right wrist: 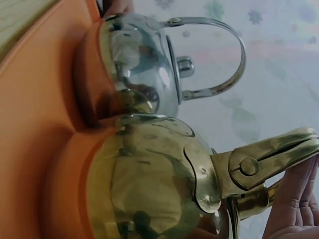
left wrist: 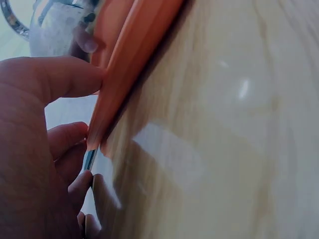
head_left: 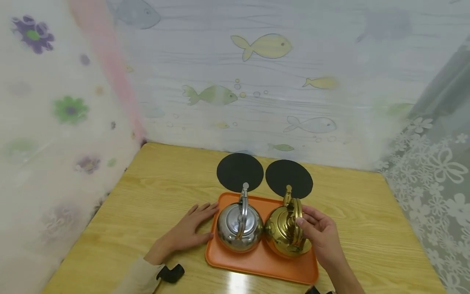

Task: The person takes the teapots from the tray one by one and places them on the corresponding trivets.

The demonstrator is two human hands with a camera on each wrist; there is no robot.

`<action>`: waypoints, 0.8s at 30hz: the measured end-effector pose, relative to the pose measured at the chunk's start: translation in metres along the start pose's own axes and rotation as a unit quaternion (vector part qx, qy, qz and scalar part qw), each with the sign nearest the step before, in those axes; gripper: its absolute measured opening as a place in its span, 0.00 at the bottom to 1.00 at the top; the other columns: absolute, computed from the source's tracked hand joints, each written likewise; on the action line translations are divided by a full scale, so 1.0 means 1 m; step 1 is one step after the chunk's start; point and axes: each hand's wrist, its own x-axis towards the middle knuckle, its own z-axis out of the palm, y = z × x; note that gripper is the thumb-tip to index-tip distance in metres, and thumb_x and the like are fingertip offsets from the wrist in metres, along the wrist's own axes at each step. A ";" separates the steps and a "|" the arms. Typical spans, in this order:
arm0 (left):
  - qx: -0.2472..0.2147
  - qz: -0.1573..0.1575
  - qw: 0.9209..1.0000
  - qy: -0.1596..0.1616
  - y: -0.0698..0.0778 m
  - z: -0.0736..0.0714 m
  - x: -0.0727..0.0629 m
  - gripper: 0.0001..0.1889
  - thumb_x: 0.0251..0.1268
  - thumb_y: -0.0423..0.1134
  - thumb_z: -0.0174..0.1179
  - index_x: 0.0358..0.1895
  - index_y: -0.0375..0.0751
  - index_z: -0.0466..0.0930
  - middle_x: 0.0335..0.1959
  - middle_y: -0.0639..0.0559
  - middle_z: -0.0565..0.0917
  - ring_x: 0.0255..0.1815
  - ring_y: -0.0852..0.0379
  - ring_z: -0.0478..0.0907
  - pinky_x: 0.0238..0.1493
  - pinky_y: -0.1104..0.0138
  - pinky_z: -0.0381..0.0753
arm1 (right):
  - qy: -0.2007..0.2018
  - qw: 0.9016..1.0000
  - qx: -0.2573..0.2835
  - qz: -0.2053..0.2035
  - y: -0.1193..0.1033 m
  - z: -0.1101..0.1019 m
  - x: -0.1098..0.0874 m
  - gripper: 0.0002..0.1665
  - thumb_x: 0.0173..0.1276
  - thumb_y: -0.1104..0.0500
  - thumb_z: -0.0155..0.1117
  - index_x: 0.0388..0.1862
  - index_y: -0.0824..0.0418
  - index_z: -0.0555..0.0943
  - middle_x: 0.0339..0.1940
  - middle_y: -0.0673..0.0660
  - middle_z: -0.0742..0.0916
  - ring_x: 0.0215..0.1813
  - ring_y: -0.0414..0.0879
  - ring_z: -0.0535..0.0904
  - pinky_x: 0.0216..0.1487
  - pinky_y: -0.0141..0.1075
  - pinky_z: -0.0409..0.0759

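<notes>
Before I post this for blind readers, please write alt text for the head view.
A right hand holds a gold kettle by its handle, beside a silver kettle on an orange tray. The left hand touches the tray's edge; two black discs lie behind on the table.

Wood-grain table (head_left: 165, 175), orange tray (head_left: 257, 265), two black discs (head_left: 240, 171)

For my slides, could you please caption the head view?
Right hand holding the handle of a gold kettle beside a silver kettle, both on an orange tray.
</notes>
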 end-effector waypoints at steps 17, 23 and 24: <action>0.005 -0.002 0.999 0.039 0.000 0.005 -0.002 0.38 0.65 0.57 0.63 0.77 0.49 0.68 0.79 0.55 0.66 0.80 0.43 0.60 0.79 0.41 0.47 | 0.060 0.998 0.006 -0.023 0.007 0.013 -0.004 0.21 0.74 0.74 0.56 0.54 0.52 0.84 0.37 0.49 0.85 0.38 0.36 0.80 0.34 0.25 0.79; -0.001 -0.006 0.999 0.040 0.002 0.005 -0.003 0.37 0.66 0.55 0.64 0.77 0.48 0.68 0.79 0.54 0.66 0.80 0.42 0.60 0.78 0.41 0.47 | 0.062 0.997 0.013 -0.042 0.007 0.015 -0.005 0.21 0.73 0.75 0.56 0.54 0.55 0.84 0.36 0.48 0.85 0.38 0.35 0.80 0.34 0.24 0.79; -0.003 -0.007 0.999 0.039 0.002 0.005 -0.003 0.37 0.66 0.55 0.64 0.77 0.48 0.68 0.79 0.54 0.66 0.80 0.42 0.60 0.78 0.41 0.47 | 0.063 0.997 0.011 -0.043 0.007 0.015 -0.006 0.21 0.73 0.75 0.57 0.54 0.54 0.85 0.35 0.48 0.85 0.37 0.35 0.79 0.33 0.24 0.79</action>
